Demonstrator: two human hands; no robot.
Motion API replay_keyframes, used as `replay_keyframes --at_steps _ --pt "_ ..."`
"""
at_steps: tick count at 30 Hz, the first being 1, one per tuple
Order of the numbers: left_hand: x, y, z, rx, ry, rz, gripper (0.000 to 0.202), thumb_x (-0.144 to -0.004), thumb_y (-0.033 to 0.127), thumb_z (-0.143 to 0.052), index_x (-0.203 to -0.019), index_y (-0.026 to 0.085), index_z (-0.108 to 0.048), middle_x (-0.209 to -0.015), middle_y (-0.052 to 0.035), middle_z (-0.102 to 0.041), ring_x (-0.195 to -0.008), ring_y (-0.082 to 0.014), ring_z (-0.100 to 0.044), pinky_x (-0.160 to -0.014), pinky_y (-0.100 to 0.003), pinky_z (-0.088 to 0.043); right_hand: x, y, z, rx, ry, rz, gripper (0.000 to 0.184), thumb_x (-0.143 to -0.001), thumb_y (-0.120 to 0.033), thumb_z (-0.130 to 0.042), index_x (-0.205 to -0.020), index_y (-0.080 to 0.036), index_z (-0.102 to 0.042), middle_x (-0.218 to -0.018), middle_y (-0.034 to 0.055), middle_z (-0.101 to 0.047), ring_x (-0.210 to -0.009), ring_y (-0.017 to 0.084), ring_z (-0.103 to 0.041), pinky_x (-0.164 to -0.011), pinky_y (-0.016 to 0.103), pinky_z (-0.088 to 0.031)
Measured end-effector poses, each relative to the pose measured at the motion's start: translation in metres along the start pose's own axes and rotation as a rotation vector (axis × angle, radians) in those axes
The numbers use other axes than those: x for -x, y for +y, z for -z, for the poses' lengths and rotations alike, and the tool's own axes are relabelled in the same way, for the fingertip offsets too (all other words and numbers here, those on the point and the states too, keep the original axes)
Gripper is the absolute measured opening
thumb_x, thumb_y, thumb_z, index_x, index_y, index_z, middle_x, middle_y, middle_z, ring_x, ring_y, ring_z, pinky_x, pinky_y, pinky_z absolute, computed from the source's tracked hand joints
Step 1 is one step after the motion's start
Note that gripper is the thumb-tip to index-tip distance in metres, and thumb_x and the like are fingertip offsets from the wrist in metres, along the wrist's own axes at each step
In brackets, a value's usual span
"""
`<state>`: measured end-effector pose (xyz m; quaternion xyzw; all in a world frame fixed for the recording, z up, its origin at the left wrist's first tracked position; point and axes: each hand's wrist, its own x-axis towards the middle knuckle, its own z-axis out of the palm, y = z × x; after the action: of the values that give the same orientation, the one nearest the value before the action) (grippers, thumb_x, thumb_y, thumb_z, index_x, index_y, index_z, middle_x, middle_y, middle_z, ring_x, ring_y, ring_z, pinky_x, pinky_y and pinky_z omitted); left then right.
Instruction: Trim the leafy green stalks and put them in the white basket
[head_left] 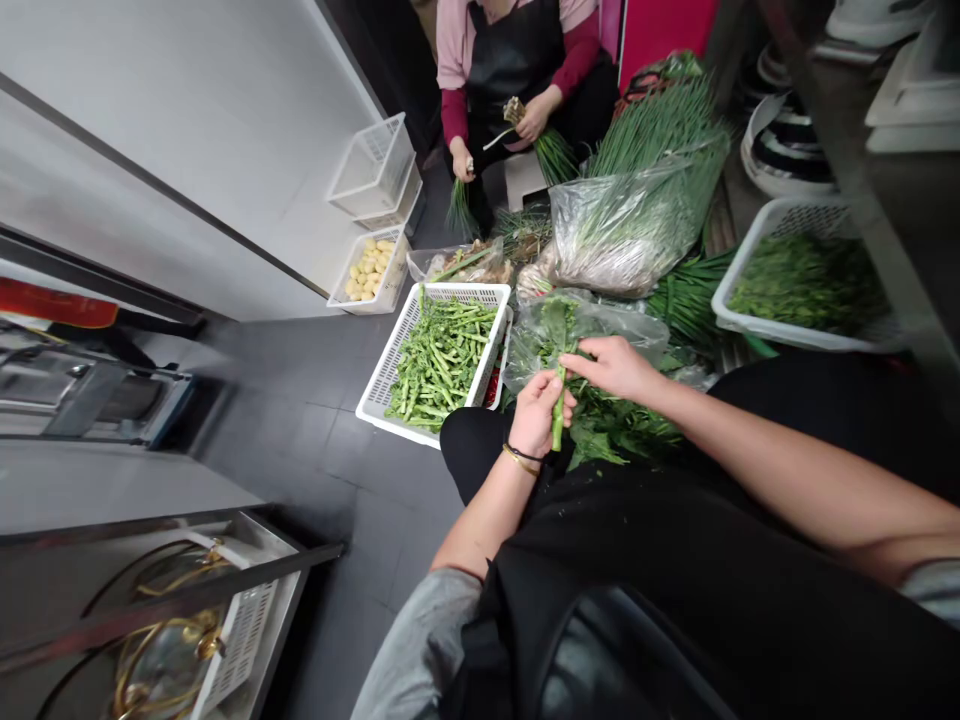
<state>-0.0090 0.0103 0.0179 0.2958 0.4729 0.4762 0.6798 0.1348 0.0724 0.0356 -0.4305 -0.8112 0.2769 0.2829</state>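
Observation:
Between my hands is a green leafy vegetable stalk (pixel 557 425), its thick cut end pointing down and its leaves upward. My left hand (pixel 536 412) is closed around the lower stem. With thumb and fingers, my right hand (pixel 611 365) pinches the same stalk higher up, near the leaves. Loose green leaves (pixel 611 425) lie below my hands, by my lap. An opened clear plastic bag (pixel 637 335) with more greens spreads just beyond them. To the left, a white plastic basket (pixel 382 390) holds many trimmed green stalks (pixel 442 360).
Across from me sits a co-worker (pixel 517 60) holding green onions. A large bag of green onions (pixel 630 230) lies ahead. A basket of peeled potatoes (pixel 371 270) stands by the wall under stacked crates (pixel 375 165). Right is a basket of leafy greens (pixel 810 280); lower left, a metal rack (pixel 255 540).

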Motion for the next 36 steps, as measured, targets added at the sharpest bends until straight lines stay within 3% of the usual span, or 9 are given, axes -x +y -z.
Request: replay_keyframes --at_steps 6,11,14,18,22,28,30,33,36 --pt "-0.001 -0.001 0.006 0.214 0.125 0.021 0.032 -0.07 0.037 -0.071 -0.078 0.016 -0.049 -0.057 0.0039 -0.053 -0.043 -0.0047 -0.045 -0.042 -0.016 -0.033 0.043 -0.027 -0.02 0.0 -0.112 0.259 0.031 -0.085 -0.038 -0.045 -0.065 -0.018 -0.058 -0.067 0.0051 -0.06 -0.058 0.012 -0.049 -0.053 0.024 -0.032" --pt "0.009 -0.003 -0.003 0.146 0.024 -0.009 0.032 -0.07 0.037 -0.07 -0.081 0.018 -0.046 -0.061 0.0036 -0.055 -0.044 -0.0064 -0.046 -0.04 -0.017 -0.036 0.01 0.001 -0.003 -0.245 -0.118 -0.291 0.038 -0.078 -0.055 -0.054 -0.068 -0.018 -0.056 -0.048 -0.001 -0.052 -0.044 0.012 -0.045 -0.046 0.024 -0.033" --pt "0.011 -0.008 -0.009 0.163 0.027 -0.008 0.03 -0.07 0.034 -0.069 -0.08 0.018 -0.047 -0.062 0.0028 -0.056 -0.043 -0.0067 -0.046 -0.039 -0.017 -0.036 -0.004 0.003 -0.007 -0.272 -0.083 -0.348 0.039 -0.079 -0.053 -0.052 -0.06 -0.019 -0.051 -0.047 0.0001 -0.051 -0.043 0.012 -0.046 -0.047 0.026 -0.036" --pt "0.002 -0.014 -0.006 0.28 0.253 -0.023 0.024 -0.07 0.028 -0.066 -0.071 0.016 -0.045 -0.056 0.0044 -0.05 -0.043 -0.0051 -0.044 -0.042 -0.016 -0.033 0.022 -0.016 -0.034 0.01 0.08 -0.084 0.021 -0.082 -0.033 -0.047 -0.072 -0.016 -0.056 -0.067 0.0085 -0.06 -0.057 0.017 -0.054 -0.054 0.027 -0.04" --pt "-0.006 -0.017 0.001 0.26 0.398 -0.02 0.024 -0.069 0.022 -0.066 -0.065 0.016 -0.043 -0.053 0.0045 -0.049 -0.043 -0.0044 -0.043 -0.043 -0.016 -0.031 0.051 -0.029 -0.037 -0.008 -0.136 0.229 0.019 -0.082 -0.021 -0.044 -0.083 -0.013 -0.061 -0.081 0.0126 -0.065 -0.066 0.017 -0.058 -0.058 0.026 -0.043" --pt "-0.002 -0.023 -0.001 0.147 0.271 -0.142 0.037 -0.064 0.035 -0.074 -0.077 0.018 -0.044 -0.061 0.0049 -0.053 -0.046 -0.0055 -0.046 -0.042 -0.016 -0.036 0.018 -0.011 0.007 -0.334 -0.157 -0.375 0.044 -0.081 -0.051 -0.049 -0.055 -0.017 -0.056 -0.041 0.0006 -0.052 -0.038 0.012 -0.046 -0.045 0.025 -0.04" --pt "0.002 -0.026 -0.005 0.054 0.237 -0.208 0.039 -0.064 0.038 -0.075 -0.08 0.019 -0.045 -0.062 0.0058 -0.052 -0.047 -0.0053 -0.047 -0.042 -0.015 -0.038 0.002 -0.005 0.006 -0.371 -0.149 -0.465 0.048 -0.079 -0.054 -0.051 -0.048 -0.018 -0.051 -0.039 0.001 -0.05 -0.036 0.012 -0.045 -0.044 0.026 -0.039" --pt "0.004 -0.025 -0.009 0.038 0.203 -0.199 0.041 -0.064 0.039 -0.075 -0.081 0.019 -0.045 -0.062 0.0058 -0.051 -0.047 -0.0054 -0.047 -0.042 -0.016 -0.039 -0.005 -0.003 -0.011 -0.306 -0.034 -0.368 0.041 -0.081 -0.048 -0.05 -0.053 -0.018 -0.051 -0.045 0.0014 -0.051 -0.041 0.012 -0.047 -0.046 0.026 -0.039" --pt "0.003 -0.018 -0.008 0.193 0.219 -0.073 0.037 -0.066 0.035 -0.073 -0.075 0.018 -0.042 -0.06 0.0051 -0.05 -0.045 -0.0046 -0.044 -0.041 -0.015 -0.035 0.01 -0.006 -0.028 -0.069 0.093 0.029 0.03 -0.084 -0.039 -0.047 -0.068 -0.016 -0.058 -0.064 0.0058 -0.057 -0.054 0.014 -0.05 -0.052 0.026 -0.039"
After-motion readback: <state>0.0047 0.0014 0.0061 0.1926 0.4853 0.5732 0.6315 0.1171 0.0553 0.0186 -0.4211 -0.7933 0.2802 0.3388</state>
